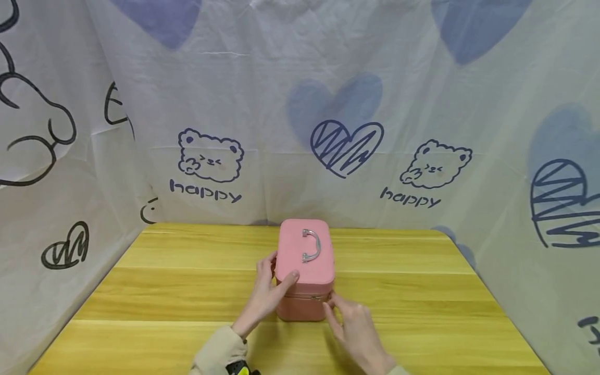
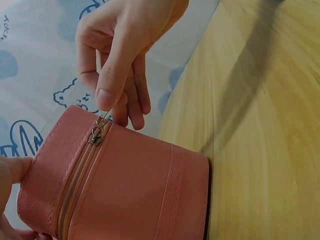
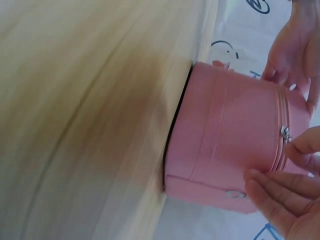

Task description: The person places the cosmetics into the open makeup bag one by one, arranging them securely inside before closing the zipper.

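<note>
A pink zippered case [image 1: 304,304] with a silver handle [image 1: 319,245] on its lid stands upright on the table. My left hand [image 1: 269,291] holds the case at its left side, thumb on the lid's front corner and fingers along the side. My right hand [image 1: 356,325] is at the front right corner, where thumb and forefinger pinch the zipper pull [image 2: 103,115]. In the left wrist view the metal slider [image 2: 96,135] sits on the zipper track [image 2: 72,185], near the case's corner. The right wrist view shows the other right fingers [image 3: 270,197] against the case's side.
The wooden table [image 1: 187,291] extends on both sides of the case. A white cloth [image 1: 262,104] printed with hearts, bears and the word happy hangs behind it and at both sides. A dark band with a yellow detail [image 1: 241,367] is on the left wrist.
</note>
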`<state>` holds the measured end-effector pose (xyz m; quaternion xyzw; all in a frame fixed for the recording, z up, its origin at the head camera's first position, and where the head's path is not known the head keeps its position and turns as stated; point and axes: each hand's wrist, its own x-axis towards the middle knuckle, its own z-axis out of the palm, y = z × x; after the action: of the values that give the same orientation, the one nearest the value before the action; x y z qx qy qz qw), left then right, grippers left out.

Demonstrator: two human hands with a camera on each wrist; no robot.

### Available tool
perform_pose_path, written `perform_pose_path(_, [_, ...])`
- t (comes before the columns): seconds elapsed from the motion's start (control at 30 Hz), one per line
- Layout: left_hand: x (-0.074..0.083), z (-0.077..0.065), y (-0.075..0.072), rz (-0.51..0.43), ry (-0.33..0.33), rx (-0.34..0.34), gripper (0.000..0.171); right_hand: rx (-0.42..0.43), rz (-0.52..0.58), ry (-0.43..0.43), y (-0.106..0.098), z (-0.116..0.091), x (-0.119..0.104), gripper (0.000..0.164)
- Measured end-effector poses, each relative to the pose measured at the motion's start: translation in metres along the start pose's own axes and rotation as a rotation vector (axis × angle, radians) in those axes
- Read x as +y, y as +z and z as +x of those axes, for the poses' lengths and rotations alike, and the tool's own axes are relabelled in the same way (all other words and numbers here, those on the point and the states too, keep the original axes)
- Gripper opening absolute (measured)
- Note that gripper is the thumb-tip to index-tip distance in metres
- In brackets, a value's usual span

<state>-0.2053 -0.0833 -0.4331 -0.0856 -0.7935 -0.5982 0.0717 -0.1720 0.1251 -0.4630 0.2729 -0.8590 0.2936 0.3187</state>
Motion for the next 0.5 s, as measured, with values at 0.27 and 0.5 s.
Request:
perform_pose_path(0.27, [0.000,0.004,-0.005,0.008,0.018,-0.036,0.073,0.023,-0.068,0.005,0.002,-0.002,-0.006,0.020])
perform_pose_path(0.5, [0.000,0.010,-0.013,-0.022,-0.008,-0.083,0.069,0.026,-0.025,-0.066,-0.001,-0.005,0.005,0.014])
